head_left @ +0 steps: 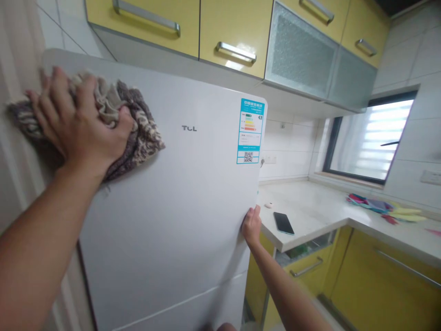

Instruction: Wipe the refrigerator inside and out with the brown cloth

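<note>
My left hand [81, 117] presses a bunched brown-and-cream patterned cleaning cloth [139, 133] against the upper left of a white refrigerator [172, 197]. Its fingers are bent over the cloth, gathering some folds, and part of the cloth hangs past the refrigerator's left edge. Lower down on the opposite side, my right hand [252, 225] grips the refrigerator's right edge. Its fingertips curl around that edge, partly out of sight. The door front carries a small dark logo [189, 128] and a blue-bordered energy label [251, 131] near the top right corner.
Yellow wall cabinets [234, 32] hang just above the refrigerator. To the right, a white countertop [317, 202] holds a phone [284, 223], a small pale object [268, 205] and several colourful cloths [382, 207]. A window [370, 138] stands beyond. A curtain-like pale surface [17, 193] borders the left.
</note>
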The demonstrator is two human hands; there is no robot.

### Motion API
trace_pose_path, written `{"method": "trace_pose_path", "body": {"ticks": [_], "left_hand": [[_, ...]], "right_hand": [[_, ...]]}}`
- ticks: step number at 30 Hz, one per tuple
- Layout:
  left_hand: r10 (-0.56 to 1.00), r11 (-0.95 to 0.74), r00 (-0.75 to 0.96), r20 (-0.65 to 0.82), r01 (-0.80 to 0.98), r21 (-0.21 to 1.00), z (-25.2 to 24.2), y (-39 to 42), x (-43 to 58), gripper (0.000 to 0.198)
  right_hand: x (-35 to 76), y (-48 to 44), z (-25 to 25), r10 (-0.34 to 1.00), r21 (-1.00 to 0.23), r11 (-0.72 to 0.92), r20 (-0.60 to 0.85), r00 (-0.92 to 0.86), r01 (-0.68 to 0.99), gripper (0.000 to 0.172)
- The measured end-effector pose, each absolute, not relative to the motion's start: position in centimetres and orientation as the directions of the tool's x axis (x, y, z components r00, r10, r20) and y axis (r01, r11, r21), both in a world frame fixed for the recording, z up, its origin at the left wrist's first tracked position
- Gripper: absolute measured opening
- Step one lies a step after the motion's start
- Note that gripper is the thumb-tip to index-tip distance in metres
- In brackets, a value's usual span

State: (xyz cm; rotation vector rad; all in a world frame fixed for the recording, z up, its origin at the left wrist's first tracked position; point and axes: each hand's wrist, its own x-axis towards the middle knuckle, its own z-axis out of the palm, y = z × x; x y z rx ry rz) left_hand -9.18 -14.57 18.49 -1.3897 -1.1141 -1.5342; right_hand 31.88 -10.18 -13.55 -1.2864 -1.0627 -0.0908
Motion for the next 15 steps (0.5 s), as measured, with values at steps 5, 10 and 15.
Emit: {"method": "trace_pose_path", "body": {"ticks": [5, 10, 15], "left_hand": [[0.000, -0.268, -0.018, 1.000, 0.963, 0.018, 3.7, -16.6, -8.7, 0.092], [0.131, -0.276, 0.292, 0.947, 0.929, -0.248, -13.5, -18.2, -11.3, 0.091], [0.273, -0.414, 0.502, 0.821, 0.831, -0.371, -18.3, -19.5, -13.5, 0.080]], "right_hand": [[31.8, -10.4, -13.2, 0.503, -0.744, 0.318, 0.657, 0.561, 0.587, 0.045], [31.8, -10.6, -13.0, 0.506, -0.746, 0.307, 0.653, 0.563, 0.590, 0.043], [32.0, -10.5, -13.1, 0.501, -0.735, 0.301, 0.664, 0.555, 0.607, 0.047]]}}
